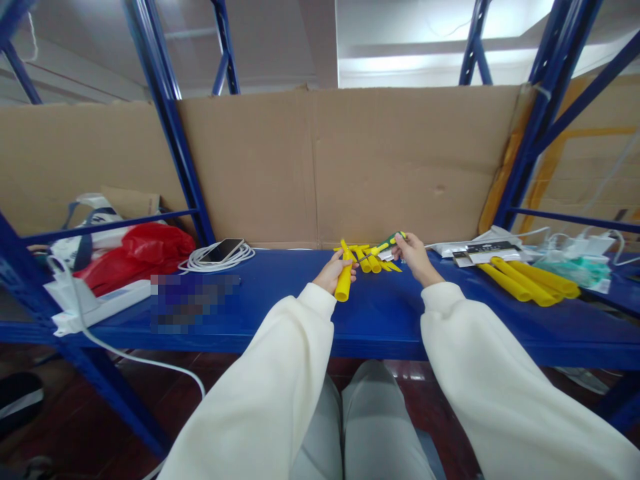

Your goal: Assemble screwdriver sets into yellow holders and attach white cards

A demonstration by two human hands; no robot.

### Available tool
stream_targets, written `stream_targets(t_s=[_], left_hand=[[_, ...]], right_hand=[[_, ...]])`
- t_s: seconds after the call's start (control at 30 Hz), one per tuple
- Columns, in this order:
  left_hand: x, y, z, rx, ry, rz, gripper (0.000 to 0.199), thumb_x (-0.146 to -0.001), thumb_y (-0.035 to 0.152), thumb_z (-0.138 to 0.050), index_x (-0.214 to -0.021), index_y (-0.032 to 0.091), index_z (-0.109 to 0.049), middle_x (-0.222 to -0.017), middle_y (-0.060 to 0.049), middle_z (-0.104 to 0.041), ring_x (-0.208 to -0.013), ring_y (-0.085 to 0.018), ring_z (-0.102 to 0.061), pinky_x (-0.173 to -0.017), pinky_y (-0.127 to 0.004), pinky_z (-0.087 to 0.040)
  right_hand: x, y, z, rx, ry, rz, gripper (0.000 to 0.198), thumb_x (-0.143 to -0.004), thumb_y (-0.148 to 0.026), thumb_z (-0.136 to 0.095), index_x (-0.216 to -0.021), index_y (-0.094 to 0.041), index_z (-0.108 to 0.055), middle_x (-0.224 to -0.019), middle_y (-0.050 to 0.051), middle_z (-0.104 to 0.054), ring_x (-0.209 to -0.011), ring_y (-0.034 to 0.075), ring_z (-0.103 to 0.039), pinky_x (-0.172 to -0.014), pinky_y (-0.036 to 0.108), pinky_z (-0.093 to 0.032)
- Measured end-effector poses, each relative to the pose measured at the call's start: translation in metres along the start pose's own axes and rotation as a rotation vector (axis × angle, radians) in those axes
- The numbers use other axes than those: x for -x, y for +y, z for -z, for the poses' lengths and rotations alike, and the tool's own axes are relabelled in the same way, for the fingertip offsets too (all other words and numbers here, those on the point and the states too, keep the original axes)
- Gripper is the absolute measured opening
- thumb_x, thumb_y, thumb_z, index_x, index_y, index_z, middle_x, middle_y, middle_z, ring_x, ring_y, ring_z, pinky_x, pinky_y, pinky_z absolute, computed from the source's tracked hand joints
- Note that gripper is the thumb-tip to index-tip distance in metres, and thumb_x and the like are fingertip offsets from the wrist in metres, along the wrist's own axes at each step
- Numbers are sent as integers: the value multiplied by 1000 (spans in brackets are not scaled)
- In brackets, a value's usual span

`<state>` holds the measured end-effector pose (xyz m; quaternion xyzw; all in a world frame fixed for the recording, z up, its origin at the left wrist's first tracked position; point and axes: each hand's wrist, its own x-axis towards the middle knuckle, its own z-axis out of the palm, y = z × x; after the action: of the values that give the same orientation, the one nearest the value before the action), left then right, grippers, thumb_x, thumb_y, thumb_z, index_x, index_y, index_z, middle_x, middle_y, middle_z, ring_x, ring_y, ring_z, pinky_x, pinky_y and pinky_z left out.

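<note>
Cream sleeves (pixel 265 380) (snugly cuffed) and grey trousers (pixel 377 427) show.

Left hand (pixel 331 272) closed, right hand (pixel 412 255) pinching; both held forward, apart.

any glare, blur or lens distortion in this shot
Head view: a bright strip glares overhead; wide-angle distortion seems to splay the blue posts; a pixelated patch covers part of the blue shelf; fine detail on the left hand and its yellow tube looks soft.
</note>
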<state>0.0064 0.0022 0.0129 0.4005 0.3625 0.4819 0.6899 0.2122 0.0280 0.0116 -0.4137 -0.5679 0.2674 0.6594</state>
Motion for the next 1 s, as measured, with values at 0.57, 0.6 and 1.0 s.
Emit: stream_targets(t_s=[0.57, 0.6, 1.0], left_hand=[[-1, 0, 2, 0, -36, 54, 63, -92, 3, -39, -146, 31, -23, -74, 1, -55, -41, -6, -44, -41, -14, -34], [-2, 0, 3, 5, -44, 58, 63, -92, 4, -40, -146, 31, -23, -74, 1, -55, -41, -6, -44, -41, -14, -34], [2, 0, 0, 33, -80, 59, 59, -92, 2, -38, -143, 30, -26, -75, 2, -53, -41, -5, -43, -40, -13, -32]], right_hand=[[-3, 5, 0, -133, 92, -83, 44, -76, -64, -66, -77, -24, -47, -57, -4, -58, -47, 12, -54, -47, 24, -42], [-3, 5, 0, -129, 89, -77, 45, -75, -65, -65, -77, -24, -47, -57, -5, -58, -47, 11, -53, -46, 24, -41], [-3, 6, 0, -123, 84, -78, 44, -77, -64, -65, -77, -24, -46, -57, -4, -57, -46, 11, -52, -47, 24, -41]])
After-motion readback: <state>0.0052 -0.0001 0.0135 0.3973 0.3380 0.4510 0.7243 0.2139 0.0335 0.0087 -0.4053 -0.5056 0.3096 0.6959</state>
